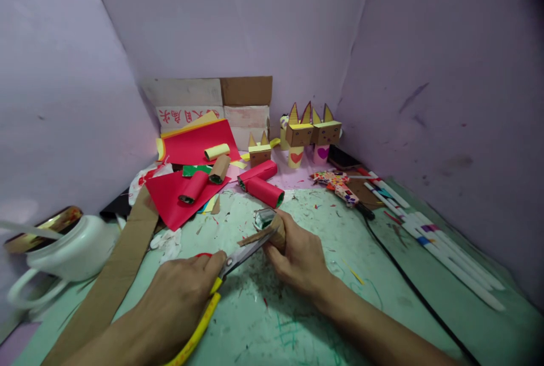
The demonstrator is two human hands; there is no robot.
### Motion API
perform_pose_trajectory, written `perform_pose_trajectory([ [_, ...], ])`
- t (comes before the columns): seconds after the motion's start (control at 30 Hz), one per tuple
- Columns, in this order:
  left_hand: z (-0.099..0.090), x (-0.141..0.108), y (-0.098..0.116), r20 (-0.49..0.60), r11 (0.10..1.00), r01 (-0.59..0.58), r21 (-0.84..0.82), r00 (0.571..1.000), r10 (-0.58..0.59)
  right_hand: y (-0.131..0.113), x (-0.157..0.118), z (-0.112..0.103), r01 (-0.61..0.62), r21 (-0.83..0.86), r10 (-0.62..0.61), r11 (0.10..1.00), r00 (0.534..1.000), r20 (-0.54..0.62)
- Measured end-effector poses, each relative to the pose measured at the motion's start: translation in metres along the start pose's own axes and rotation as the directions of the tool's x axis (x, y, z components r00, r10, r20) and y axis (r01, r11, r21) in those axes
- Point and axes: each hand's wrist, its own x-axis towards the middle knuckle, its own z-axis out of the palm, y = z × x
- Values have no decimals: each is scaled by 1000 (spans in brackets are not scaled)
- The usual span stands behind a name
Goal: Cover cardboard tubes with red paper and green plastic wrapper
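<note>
My left hand point(182, 289) is closed round the handles of a pair of yellow-handled scissors point(240, 258). The blades reach right, against a small brown cardboard tube point(278, 233) that my right hand point(300, 252) grips. A narrow cardboard strip sticks out from the tube along the blades. Just behind the tube stands a small clear, shiny piece point(264, 218), its kind hard to make out. Farther back lie two red paper-covered rolls point(266, 191), close to each other.
Red paper sheets point(199, 142) and more rolls lie at the back left. Cardboard figures with pointed ears point(300, 135) stand at the back. A patterned glue gun point(340, 184) with a black cord and several white markers point(446, 252) lie right. Left are a cardboard strip point(123, 258) and a white pot point(80, 247).
</note>
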Motion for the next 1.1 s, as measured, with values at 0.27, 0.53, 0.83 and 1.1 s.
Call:
perform_pose_trajectory([
  [0.27, 1, 6, 7, 105, 996, 2, 86, 994, -12, -1, -1, 3, 79, 5, -79, 997, 995, -68],
  [0.53, 3, 9, 8, 119, 987, -18, 161, 993, -1, 1, 0, 3, 98, -110, -110, 989, 988, -109],
  [0.83, 0, 7, 6, 132, 999, 22, -26, 991, -19, 1, -1, 4, 93, -106, -104, 990, 989, -108],
  [1.1, 14, 9, 1, 117, 999, 13, 31, 993, -17, 1, -2, 6, 93, -117, -106, 989, 988, -110],
])
